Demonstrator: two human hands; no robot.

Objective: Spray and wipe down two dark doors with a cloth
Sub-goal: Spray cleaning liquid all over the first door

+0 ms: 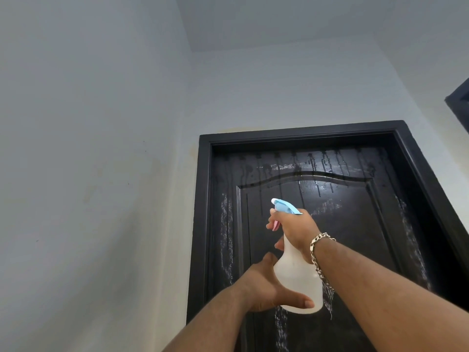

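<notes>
A dark panelled door (355,224) fills the lower right, its top wet with drips running down. In front of it I hold a white spray bottle (297,278) with a light blue head and pink trigger, nozzle aimed up and left at the door. My right hand (295,229) grips the bottle's neck with fingers on the trigger; a chain bracelet hangs on that wrist. My left hand (269,288) cups the bottle's base, thumb across the bottom. No cloth is in view.
Pale grey walls (88,148) rise at the left and above the black door frame (299,132). The corner of a second dark frame (459,102) shows at the right edge. Ceiling is at the top.
</notes>
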